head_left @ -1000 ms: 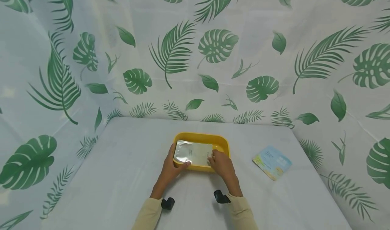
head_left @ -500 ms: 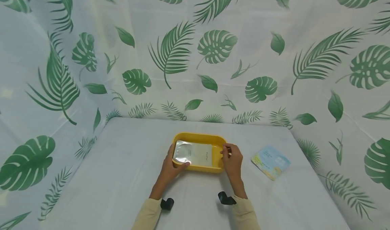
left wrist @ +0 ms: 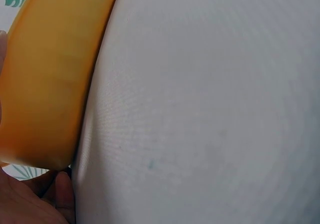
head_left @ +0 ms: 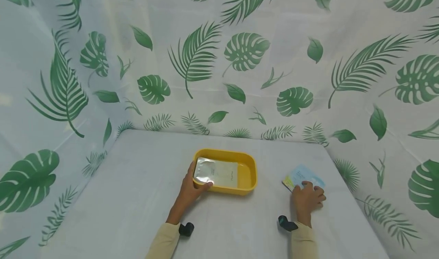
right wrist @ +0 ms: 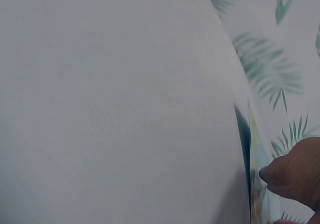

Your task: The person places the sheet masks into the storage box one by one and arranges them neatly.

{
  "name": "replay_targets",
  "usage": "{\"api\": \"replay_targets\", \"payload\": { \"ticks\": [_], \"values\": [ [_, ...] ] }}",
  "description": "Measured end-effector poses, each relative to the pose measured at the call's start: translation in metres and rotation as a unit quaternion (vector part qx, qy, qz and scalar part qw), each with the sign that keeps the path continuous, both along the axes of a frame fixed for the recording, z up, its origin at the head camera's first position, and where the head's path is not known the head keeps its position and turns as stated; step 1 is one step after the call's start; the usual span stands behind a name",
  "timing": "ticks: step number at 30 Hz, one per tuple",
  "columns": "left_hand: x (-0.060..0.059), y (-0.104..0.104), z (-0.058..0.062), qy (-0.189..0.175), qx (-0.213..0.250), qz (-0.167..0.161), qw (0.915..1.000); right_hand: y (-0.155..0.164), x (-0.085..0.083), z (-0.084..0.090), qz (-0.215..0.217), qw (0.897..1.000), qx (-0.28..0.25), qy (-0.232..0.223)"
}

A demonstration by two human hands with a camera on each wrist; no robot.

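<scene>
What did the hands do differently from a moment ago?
The right hand let go of the yellow tray and moved out to the right, where its fingers now rest on the blue packet lying on the table. The left hand stayed at the tray's left end, thumb on the silver pouch. Tray, pouch and packet lie where they were.
</scene>
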State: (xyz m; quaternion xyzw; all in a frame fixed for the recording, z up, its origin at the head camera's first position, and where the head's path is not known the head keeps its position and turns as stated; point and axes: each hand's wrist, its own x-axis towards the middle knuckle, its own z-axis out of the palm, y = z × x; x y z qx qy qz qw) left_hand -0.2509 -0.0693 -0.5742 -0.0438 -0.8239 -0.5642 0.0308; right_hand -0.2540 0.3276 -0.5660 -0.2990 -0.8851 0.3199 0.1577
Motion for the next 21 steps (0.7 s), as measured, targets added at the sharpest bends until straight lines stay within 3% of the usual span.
{"api": "replay_targets", "payload": {
  "ticks": [3, 6, 12, 21],
  "values": [
    [0.0, -0.001, 0.001, 0.01, 0.004, -0.002, 0.9999, 0.021, -0.001, 0.0, 0.018, 0.999, 0.005, -0.03],
    [-0.001, -0.001, -0.001, 0.018, 0.005, -0.008, 0.9998, 0.042, -0.004, 0.002, 0.067, 0.995, 0.024, -0.069],
    [-0.003, -0.001, -0.001, 0.025, 0.005, -0.012, 0.9996, 0.075, -0.01, 0.014, 0.168, 0.976, 0.041, -0.135],
    [-0.001, 0.003, 0.0, 0.017, 0.007, -0.008, 0.9998, 0.1, -0.006, 0.022, 0.204, 0.96, 0.07, -0.179]
  ]
}}
